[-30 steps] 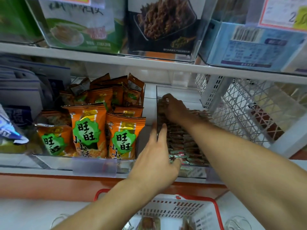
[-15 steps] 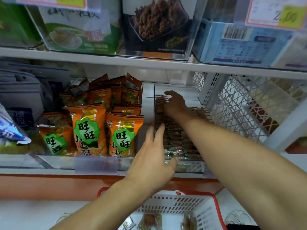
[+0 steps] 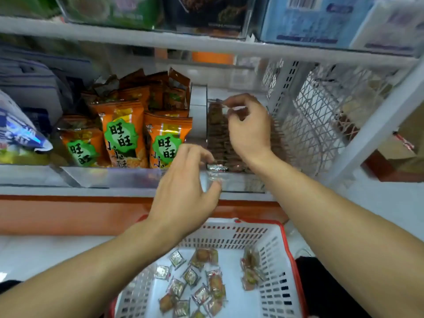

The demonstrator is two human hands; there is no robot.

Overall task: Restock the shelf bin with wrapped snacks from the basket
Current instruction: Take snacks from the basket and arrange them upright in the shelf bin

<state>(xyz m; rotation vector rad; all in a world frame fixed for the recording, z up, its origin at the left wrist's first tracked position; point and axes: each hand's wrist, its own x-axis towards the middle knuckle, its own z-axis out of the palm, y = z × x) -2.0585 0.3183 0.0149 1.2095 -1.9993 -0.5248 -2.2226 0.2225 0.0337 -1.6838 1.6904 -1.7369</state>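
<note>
nearest is the basket (image 3: 270,246), white w/ a red rim, low in the middle of the scene. loose wrapped snacks (image 3: 197,281) lie scattered on its floor, plenty left, so the restock looks only part done.

just beyond the basket's far rim, the left hand (image 3: 183,191) sits at the near front wall of the clear shelf bin (image 3: 241,187). fingers loosely curled over the lip, thumb spread to the right against the front wall; can't tell if the fingertips pinch the silvery packet (image 3: 216,167) lying at the bin's near edge or just touch it (motion blur doesn't help).

further in, the right hand (image 3: 249,129) hovers over the rows of brown packets filling the bin, fingers bent, thumb + forefinger tip close together at the far end of the rows. whether they pinch a wrapper there, can't tell.

to do this step well, imo: steady the bin front w/ the left, use the right to press the rows back + upright so a gap opens near the front, then drop new packets in edge-on, same way as the rest.

left of the bin: orange snack bags (image 3: 124,138). right: a white mesh crate (image 3: 321,115).
</note>
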